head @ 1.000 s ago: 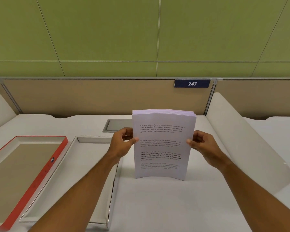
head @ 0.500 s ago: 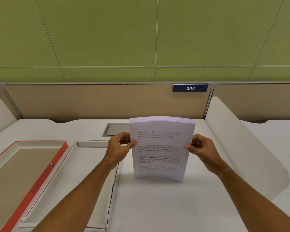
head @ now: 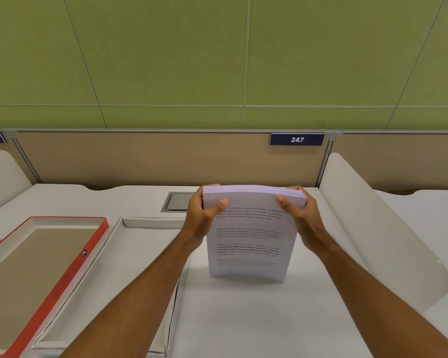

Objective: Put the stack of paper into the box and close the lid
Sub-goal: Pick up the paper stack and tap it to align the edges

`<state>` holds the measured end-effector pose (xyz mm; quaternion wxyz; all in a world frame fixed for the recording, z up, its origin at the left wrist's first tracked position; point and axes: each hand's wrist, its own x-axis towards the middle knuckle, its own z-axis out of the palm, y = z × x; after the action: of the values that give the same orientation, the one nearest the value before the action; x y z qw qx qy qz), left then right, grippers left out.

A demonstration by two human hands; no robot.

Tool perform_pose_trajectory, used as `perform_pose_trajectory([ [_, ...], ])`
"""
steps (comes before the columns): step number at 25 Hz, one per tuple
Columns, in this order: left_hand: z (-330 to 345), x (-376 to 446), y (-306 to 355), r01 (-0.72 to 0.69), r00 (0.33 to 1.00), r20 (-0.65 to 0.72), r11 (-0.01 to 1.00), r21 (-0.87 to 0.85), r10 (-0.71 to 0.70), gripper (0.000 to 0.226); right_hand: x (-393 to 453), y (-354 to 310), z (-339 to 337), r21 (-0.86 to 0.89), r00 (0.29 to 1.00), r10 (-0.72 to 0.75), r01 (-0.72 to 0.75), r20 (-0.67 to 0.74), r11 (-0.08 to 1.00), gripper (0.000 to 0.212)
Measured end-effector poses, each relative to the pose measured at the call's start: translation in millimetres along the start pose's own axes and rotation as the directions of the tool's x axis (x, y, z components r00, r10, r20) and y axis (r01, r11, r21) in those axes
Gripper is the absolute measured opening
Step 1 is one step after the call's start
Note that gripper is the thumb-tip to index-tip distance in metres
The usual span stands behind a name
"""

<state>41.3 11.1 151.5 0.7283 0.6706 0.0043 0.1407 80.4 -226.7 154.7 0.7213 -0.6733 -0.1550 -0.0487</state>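
Both hands, left hand (head: 202, 215) and right hand (head: 301, 215), have climbed to clamp the one paper stack's (head: 248, 239) top corners (sign (head: 297, 139) reads "247").

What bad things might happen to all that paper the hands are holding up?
1. The stack of paper stands on its bottom edge on the desk, gripped only at its top corners by the left hand and right hand. It already bows, so loose sheets might slide out or fan apart.
2. The open box lies to the left. Carrying the stack across, its corner might catch the box wall and crumple.
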Motion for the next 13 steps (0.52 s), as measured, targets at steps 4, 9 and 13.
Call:
perform_pose_trajectory([
  [4,0.3,1.3,-1.8,0.024,0.999,0.022,1.0,0.01,-0.025,0.057,-2.4,4.2,1.1,-0.007,1.0,0.014,-0.014,-0.006,1.0,0.042],
  [9,-17.2,1.4,-7.7,0.008,1.0,0.019,0.986,0.164,-0.011,0.038,-9.4,13.6,-21.2,-0.05,0.994,0.055,-0.05,0.092,0.997,0.041],
  [13,-35.8,1.5,-11.3,-0.021,1.0,0.014,0.952,0.307,0.018,0.022,-13.4,23.6,-37.4,-0.128,0.989,0.1,-0.086,0.105,0.988,0.037],
])
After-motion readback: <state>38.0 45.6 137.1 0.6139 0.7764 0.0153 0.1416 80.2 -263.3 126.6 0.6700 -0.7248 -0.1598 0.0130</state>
